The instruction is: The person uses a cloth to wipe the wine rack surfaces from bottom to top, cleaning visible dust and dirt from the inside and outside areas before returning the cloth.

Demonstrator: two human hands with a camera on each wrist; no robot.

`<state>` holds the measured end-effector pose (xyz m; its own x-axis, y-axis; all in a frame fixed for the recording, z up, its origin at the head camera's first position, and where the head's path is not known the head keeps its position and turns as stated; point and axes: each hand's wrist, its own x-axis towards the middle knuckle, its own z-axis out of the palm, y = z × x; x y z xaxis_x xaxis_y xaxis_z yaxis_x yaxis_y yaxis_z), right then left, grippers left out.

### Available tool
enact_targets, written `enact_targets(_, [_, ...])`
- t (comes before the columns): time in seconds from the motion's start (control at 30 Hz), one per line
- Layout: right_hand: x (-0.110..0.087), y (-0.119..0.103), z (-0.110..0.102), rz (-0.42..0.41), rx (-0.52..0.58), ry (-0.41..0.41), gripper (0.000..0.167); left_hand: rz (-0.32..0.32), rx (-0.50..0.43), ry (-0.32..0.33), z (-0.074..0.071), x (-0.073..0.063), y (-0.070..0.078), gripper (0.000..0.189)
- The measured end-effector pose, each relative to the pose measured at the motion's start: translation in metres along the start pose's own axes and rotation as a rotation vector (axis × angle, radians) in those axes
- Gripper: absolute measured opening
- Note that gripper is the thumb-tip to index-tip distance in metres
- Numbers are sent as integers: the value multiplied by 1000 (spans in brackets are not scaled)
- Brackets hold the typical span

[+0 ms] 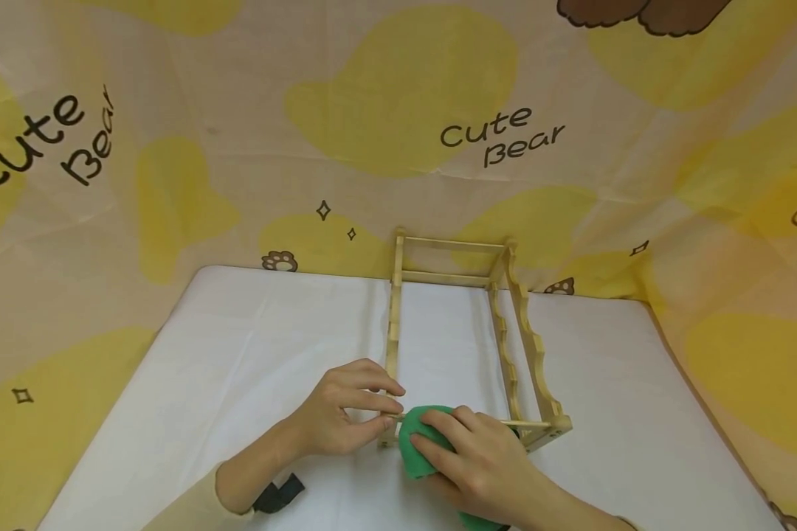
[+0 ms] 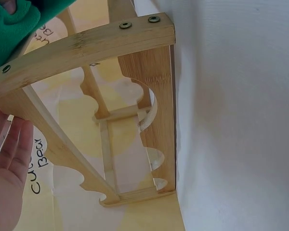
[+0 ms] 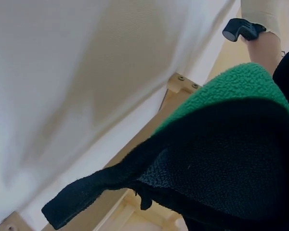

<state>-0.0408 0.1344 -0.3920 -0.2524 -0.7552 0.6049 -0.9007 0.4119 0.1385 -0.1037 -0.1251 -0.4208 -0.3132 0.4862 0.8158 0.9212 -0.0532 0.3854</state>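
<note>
A pale wooden rack (image 1: 534, 358) with scalloped side rails lies lengthwise on the white surface, its near end toward me. My left hand (image 1: 342, 413) pinches the near left corner between thumb and fingertips. In the left wrist view its fingers (image 2: 21, 144) lie against a scalloped rail, below the end bar (image 2: 82, 48). My right hand (image 1: 488, 464) grips a green fleece cloth (image 1: 415, 463) with fingers bent over it, against the rack's near end bar. The right wrist view shows the cloth's black underside (image 3: 212, 159) and a black strap (image 3: 79, 197) hanging from it.
The white surface (image 1: 272, 332) reaches back to a yellow-patterned fabric wall (image 1: 398, 96), which also rises at both sides. The rack's far end (image 1: 452, 280) stands close to that wall. A black band (image 1: 279, 494) shows at my left wrist.
</note>
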Motion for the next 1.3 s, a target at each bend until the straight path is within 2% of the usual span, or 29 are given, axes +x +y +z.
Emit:
enact_targets(0.57, [-38, 9, -28, 77, -37, 22, 41, 6, 11, -7, 3, 3, -1, 25])
enact_targets(0.7, [-47, 11, -34, 106, -62, 29, 41, 18, 45, -7, 4, 4, 0, 22])
enact_targets(0.87, [-57, 14, -41, 131, -73, 44, 41, 44, 150, -8, 6, 6, 6, 11])
enact_targets(1.07, [-71, 17, -54, 178, -103, 8, 46, 60, 267, -15, 7, 9, 14, 9])
enact_targets(1.3, [-87, 22, -69, 242, -139, 13, 50, 12, 531, -86, 11, 10, 30, 18])
